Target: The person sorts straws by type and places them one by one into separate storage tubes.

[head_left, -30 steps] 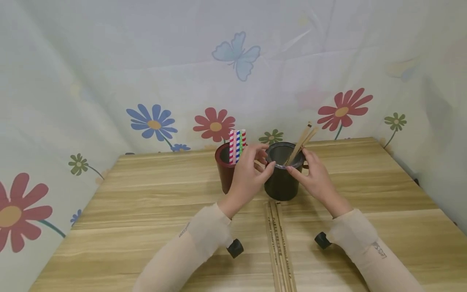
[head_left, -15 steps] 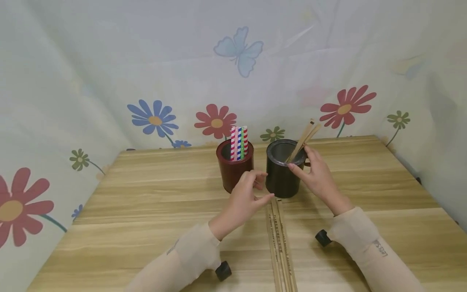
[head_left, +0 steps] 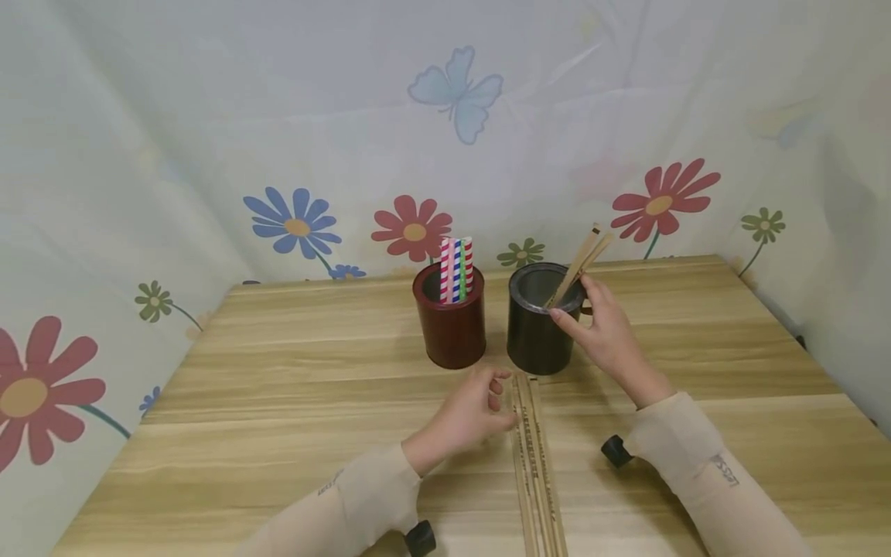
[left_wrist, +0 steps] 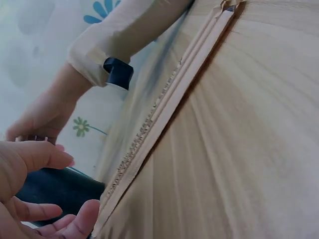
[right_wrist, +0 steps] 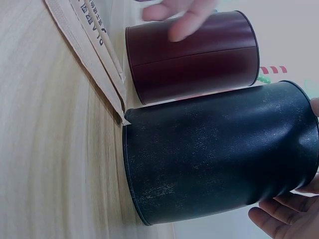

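Observation:
My right hand (head_left: 616,340) grips the rim of a black cup (head_left: 541,340), thumb at the front edge and fingers round the right side. Two slim brown paper-wrapped sticks (head_left: 576,263) lean out of this cup. In the right wrist view, curled fingers (right_wrist: 279,216) lie against its upper wall. My left hand (head_left: 462,418) hovers beside the top end of several long paper-wrapped sticks (head_left: 534,456) on the table, thumb and fingers apart. The left wrist view shows nothing between them, with the printed wrappers (left_wrist: 164,110) lying just beyond.
Left of the black cup stands a dark red cup (head_left: 452,336) holding several striped paper straws (head_left: 456,271). Both stand on a wood-grain table (head_left: 299,363). Behind it hangs a pale curtain (head_left: 334,108) printed with flowers and a butterfly.
My left hand has let go of the black cup's rim and come down toward the wrapped sticks on the table. The right hand has stayed on the cup.

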A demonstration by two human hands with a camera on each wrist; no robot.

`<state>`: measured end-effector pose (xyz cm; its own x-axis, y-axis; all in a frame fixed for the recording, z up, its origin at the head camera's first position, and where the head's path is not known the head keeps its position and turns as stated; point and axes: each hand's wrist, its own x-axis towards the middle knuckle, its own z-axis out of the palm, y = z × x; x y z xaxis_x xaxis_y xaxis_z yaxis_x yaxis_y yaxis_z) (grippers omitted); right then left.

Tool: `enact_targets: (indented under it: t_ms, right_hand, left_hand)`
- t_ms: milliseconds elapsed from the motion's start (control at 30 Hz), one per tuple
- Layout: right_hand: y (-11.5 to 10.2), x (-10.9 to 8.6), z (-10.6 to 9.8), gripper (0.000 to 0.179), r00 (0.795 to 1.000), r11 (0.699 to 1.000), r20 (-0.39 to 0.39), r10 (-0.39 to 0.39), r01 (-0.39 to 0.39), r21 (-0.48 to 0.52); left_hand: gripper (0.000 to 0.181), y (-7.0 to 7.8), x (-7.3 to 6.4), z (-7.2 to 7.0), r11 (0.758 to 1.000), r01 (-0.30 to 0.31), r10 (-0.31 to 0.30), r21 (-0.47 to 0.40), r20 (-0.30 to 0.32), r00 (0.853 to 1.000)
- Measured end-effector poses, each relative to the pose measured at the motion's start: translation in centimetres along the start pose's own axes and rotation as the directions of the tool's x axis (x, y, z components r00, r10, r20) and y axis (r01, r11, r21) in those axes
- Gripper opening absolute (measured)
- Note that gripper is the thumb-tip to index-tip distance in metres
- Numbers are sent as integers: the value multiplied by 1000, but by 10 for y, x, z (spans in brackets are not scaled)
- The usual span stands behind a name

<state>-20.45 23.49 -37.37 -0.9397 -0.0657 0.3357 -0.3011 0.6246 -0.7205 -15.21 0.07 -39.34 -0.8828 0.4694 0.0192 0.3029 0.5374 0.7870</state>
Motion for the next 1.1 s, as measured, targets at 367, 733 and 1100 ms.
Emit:
enact_targets:
  t_ms: [367,733,1100]
  right_hand:
    - [0,0,0,79,1000,1000,-6,-18,18,6]
    - [0,1,0,79,1000,1000,-9,-20,21,10]
    - [-1,0,0,79,1000,1000,-4,-17,17,9]
  left_hand:
    - [63,-11,5,13,993,110,-112,46,37,993]
    - [50,-10,12,19,930,13,-32,368,45,998]
    - [45,-7,11,20,911,44,-65,411,37,997]
